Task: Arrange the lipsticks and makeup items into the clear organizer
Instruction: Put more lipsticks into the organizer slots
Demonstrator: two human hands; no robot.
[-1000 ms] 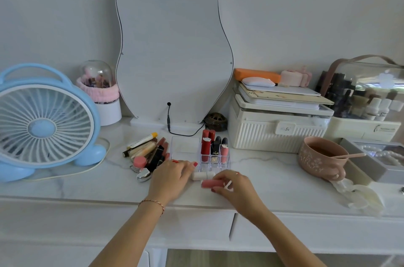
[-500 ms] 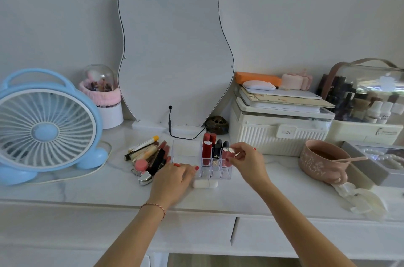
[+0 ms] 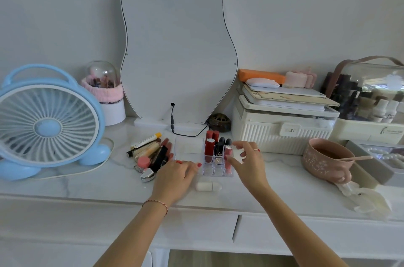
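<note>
The clear organizer (image 3: pixel 189 148) stands in the middle of the white table, with several lipsticks upright in its right-hand slots. A pink lipstick (image 3: pixel 228 160) stands in the front right slot. My right hand (image 3: pixel 249 162) hovers just right of it, fingers spread, thumb tip at the tube's side. My left hand (image 3: pixel 177 177) lies flat on the table, its fingertips against the organizer's front left edge. A white capsule-shaped lipstick (image 3: pixel 207 186) lies in front of the organizer between my hands. A pile of loose lipsticks and tubes (image 3: pixel 150 153) lies to the organizer's left.
A blue fan (image 3: pixel 48 126) stands at the far left, a mirror (image 3: pixel 177 48) with a cable behind the organizer. To the right are a cream storage box (image 3: pixel 282 129), a pink mug (image 3: pixel 325 160) with a spoon, a clear cosmetics case (image 3: pixel 371 100) and a white hair clip (image 3: pixel 367 200).
My right hand lifted the pink lipstick from the table's front, stood it in the organizer's front right slot, and has spread its fingers. My left hand stayed put.
</note>
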